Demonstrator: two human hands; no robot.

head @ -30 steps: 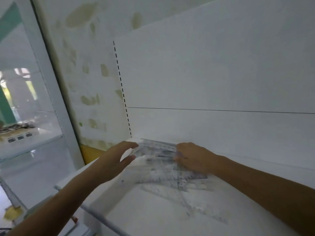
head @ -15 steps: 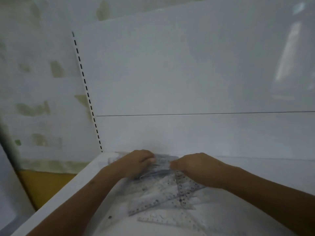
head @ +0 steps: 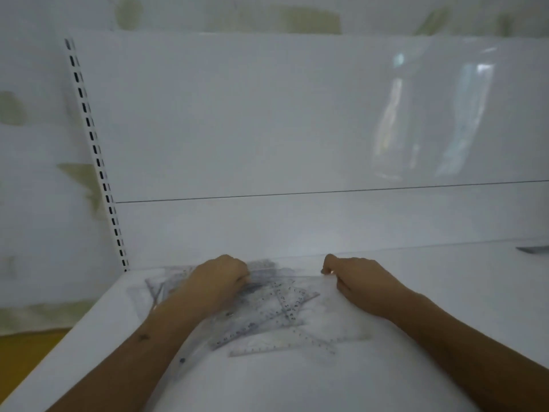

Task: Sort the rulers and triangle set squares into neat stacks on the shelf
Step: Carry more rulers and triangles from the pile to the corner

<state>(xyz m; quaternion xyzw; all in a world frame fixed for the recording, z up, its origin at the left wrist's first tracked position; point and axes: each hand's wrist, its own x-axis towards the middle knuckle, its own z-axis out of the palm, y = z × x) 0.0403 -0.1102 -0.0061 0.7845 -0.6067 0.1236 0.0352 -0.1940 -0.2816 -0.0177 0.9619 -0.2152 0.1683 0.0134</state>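
Observation:
A loose pile of clear plastic rulers and triangle set squares (head: 267, 316) lies criss-crossed on the white shelf (head: 445, 307), near its back left corner. My left hand (head: 219, 278) rests on the pile's back left part with its fingers curled down onto the pieces. My right hand (head: 356, 281) is at the pile's right side, thumb and fingers pinched at the corner of a large clear set square (head: 332, 319). The pieces under both hands are blurred and partly hidden.
The shelf's white back panel (head: 297, 129) rises right behind the pile. A slotted upright (head: 98, 162) marks the shelf's left end. A thin dark object (head: 531, 249) lies at the far right against the back. A yellow surface (head: 26, 349) shows below left.
My view has swung right and closer. My hands, which touched in the middle of the pile, have moved apart; the right hand now pinches a piece further right.

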